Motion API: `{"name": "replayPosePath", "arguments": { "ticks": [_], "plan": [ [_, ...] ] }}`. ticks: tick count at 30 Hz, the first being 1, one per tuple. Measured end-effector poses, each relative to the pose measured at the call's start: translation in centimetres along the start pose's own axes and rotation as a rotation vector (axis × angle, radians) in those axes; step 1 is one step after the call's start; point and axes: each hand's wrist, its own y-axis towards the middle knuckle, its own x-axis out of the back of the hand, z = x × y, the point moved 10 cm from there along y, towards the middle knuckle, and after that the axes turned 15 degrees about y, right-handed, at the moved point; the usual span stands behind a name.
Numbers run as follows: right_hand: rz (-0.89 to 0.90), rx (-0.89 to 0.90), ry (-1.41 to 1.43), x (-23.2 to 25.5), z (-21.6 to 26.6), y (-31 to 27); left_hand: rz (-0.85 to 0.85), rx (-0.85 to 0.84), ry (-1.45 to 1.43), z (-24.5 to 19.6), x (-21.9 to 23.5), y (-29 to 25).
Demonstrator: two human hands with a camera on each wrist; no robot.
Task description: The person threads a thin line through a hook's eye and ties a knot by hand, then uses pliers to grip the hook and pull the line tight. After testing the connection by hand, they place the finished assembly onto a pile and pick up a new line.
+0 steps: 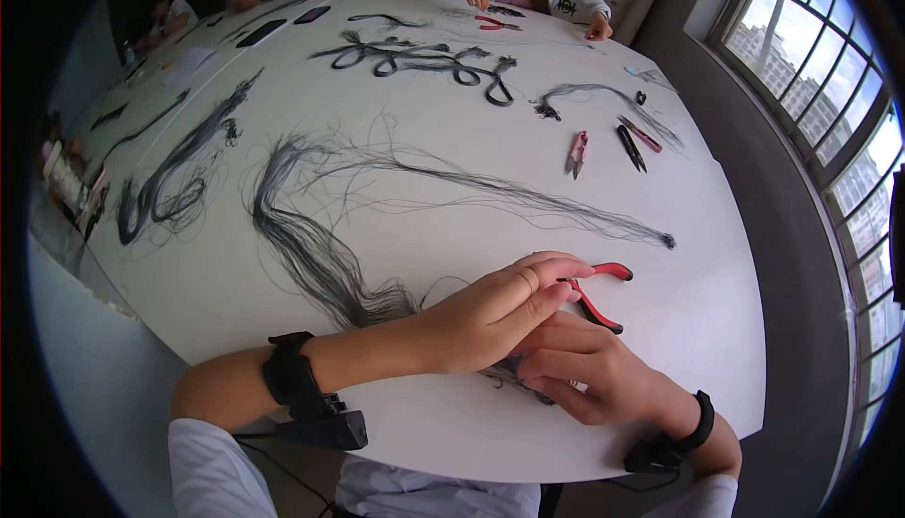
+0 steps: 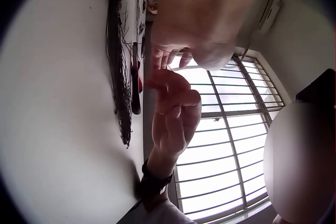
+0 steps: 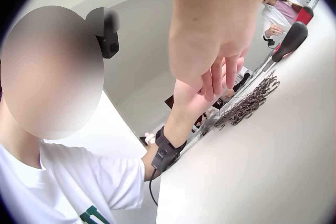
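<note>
Above the table's near side my two hands meet. My left hand (image 1: 500, 315) reaches across with its fingers nearly straight, fingertips at the back of the right fingers. My right hand (image 1: 599, 377) has its fingers loosely bent, and nothing shows in its grasp. A clump of dark, hair-like strands (image 3: 252, 100) lies on the table below both hands, partly hidden in the head view. Just beyond the fingers lie pliers (image 1: 603, 315) with red and black handles, their tips hidden by the left hand. A long dark strand bundle (image 1: 311, 245) spreads out to the left.
Pink-handled snips (image 1: 577, 153), black snips (image 1: 632, 148) and a red-handled tool (image 1: 641, 133) lie at the right. Looped dark strands (image 1: 424, 64) lie farther back, another bundle (image 1: 189, 160) at the left. Other people sit at the far side. A barred window (image 1: 820, 37) is at right.
</note>
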Motion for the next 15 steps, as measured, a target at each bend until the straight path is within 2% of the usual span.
{"name": "replayPosePath", "arguments": {
  "ticks": [2, 4, 6, 9, 10, 11, 13, 14, 15],
  "plan": [
    [0.027, -0.064, 0.022, -0.3, -0.5, -0.3, -0.034, -0.041, 0.038, -0.4, -0.2, -0.1],
    [0.025, -0.047, 0.017, -0.8, -0.7, -0.3, -0.070, -0.082, 0.078, -1.4, 0.1, -0.1],
    [0.023, -0.027, 0.013, -1.0, -0.7, -0.2, -0.155, -0.016, -0.235, -1.3, 1.4, -0.2],
    [0.010, -0.030, -0.011, -0.6, -0.6, 0.0, -0.155, -0.035, -0.260, -1.6, 2.2, -0.1],
    [-0.022, -0.010, -0.033, -0.1, -0.2, 0.0, -0.228, -0.010, -0.238, -1.2, 2.3, -0.1],
    [-0.054, 0.010, -0.056, 0.3, 0.1, 0.0, -0.227, -0.011, -0.238, -1.3, 2.4, -0.2],
    [-0.076, 0.034, -0.109, 0.8, 0.7, 0.0, -0.017, 0.187, 0.112, 0.0, 0.7, -0.3],
    [-0.098, 0.059, -0.161, 1.0, 1.1, 0.0, -0.114, 0.111, 0.150, 0.0, 0.9, -0.3],
    [-0.097, 0.059, -0.160, 1.0, 1.2, 0.0, -0.114, 0.111, 0.150, -0.7, 1.2, -0.3]
  ]
}}
